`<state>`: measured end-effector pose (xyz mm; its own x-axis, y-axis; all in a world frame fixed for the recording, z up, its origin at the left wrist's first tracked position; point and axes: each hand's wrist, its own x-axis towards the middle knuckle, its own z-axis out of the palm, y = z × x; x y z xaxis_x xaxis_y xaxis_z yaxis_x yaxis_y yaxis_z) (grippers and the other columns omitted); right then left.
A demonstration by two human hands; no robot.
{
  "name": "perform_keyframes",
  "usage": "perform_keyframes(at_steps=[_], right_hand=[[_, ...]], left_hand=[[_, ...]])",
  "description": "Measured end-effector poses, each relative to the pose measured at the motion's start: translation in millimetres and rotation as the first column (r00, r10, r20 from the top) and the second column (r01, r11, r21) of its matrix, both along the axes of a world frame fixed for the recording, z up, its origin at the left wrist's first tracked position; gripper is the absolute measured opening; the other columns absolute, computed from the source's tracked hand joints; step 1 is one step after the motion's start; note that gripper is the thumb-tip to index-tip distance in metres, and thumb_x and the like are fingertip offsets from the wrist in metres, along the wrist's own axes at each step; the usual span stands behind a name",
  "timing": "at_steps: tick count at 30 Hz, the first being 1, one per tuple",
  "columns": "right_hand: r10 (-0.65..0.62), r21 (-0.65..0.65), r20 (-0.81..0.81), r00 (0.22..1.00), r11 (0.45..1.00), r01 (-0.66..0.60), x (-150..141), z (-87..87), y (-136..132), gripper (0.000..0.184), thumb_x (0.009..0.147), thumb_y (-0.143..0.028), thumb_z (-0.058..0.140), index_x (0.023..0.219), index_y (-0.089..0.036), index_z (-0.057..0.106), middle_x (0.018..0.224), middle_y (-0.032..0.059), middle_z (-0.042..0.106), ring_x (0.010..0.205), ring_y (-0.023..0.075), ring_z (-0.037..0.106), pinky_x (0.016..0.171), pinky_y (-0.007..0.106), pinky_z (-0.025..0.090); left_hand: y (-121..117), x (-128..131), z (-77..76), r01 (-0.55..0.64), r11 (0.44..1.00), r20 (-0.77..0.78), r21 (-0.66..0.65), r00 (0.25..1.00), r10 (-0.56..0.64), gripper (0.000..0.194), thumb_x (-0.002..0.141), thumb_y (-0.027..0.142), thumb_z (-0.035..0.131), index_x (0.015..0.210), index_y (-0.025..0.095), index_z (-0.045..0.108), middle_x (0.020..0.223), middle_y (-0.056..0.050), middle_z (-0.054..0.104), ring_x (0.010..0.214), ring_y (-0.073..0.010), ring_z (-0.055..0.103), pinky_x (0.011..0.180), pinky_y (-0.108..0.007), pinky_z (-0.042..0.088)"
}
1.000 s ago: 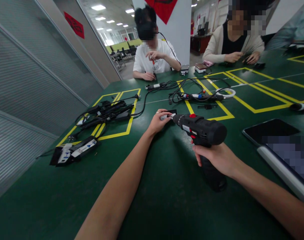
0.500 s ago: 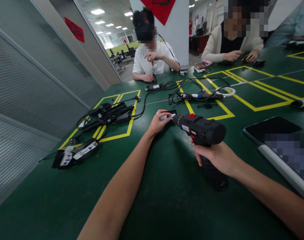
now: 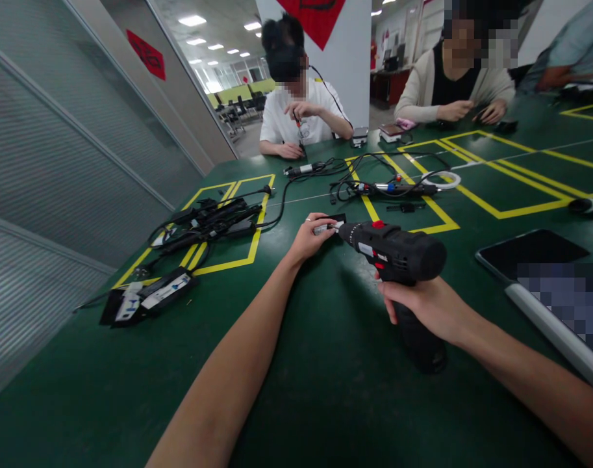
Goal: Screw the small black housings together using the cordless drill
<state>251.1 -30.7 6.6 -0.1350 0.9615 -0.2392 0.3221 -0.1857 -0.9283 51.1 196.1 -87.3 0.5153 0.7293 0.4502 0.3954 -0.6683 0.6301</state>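
My right hand [image 3: 417,302] is wrapped round the grip of a black cordless drill [image 3: 398,250] with red switches. The drill points left and away from me, its tip close to the fingers of my left hand [image 3: 312,237]. Those fingers are closed on a small black piece with a white label [image 3: 321,227], low over the green table [image 3: 296,364]. My fingers and the drill's nose cover part of this piece, so I cannot tell whether the bit touches it.
Left lie bundled black cables and adapters [image 3: 218,224] and black pieces with white labels [image 3: 167,290]. Beyond my hands are a corded screwdriver-like tool [image 3: 393,189] and a white ring [image 3: 442,180]. A phone [image 3: 530,250] lies to the right. Two people [image 3: 301,110] sit opposite, their hands on small items.
The drill and my right hand appear very slightly further right in the view. My left hand keeps its hold on the labelled piece.
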Motion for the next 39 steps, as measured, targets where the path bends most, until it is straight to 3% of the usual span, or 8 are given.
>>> perform_keyframes(at_steps=[13, 39], right_hand=[[-0.003, 0.001, -0.014, 1.000, 1.000, 0.003, -1, 2.6, 0, 0.025, 0.082, -0.027, 0.052, 0.058, -0.020, 0.056, 0.055, 0.0003, 0.061, 0.058, 0.0156, 0.057, 0.062, 0.029, 0.040], [0.015, -0.022, 0.004, 1.000, 1.000, -0.015, 5, -7.5, 0, 0.030, 0.086, -0.034, 0.050, 0.061, -0.020, 0.058, 0.058, 0.0005, 0.063, 0.060, 0.0164, 0.059, 0.066, 0.032, 0.041]], left_hand=[[-3, 0, 1.7, 0.018, 1.000, 0.024, -0.025, 1.000, -0.018, 0.033, 0.072, 0.014, 0.058, 0.103, 0.021, 0.068, 0.117, -0.006, 0.053, 0.116, -0.0191, 0.050, 0.105, -0.034, 0.037], [-6, 1, 4.1, 0.021, 1.000, 0.022, -0.006, 1.000, -0.021, 0.030, 0.073, 0.015, 0.059, 0.101, 0.021, 0.068, 0.115, -0.005, 0.054, 0.112, -0.0182, 0.051, 0.103, -0.034, 0.039]])
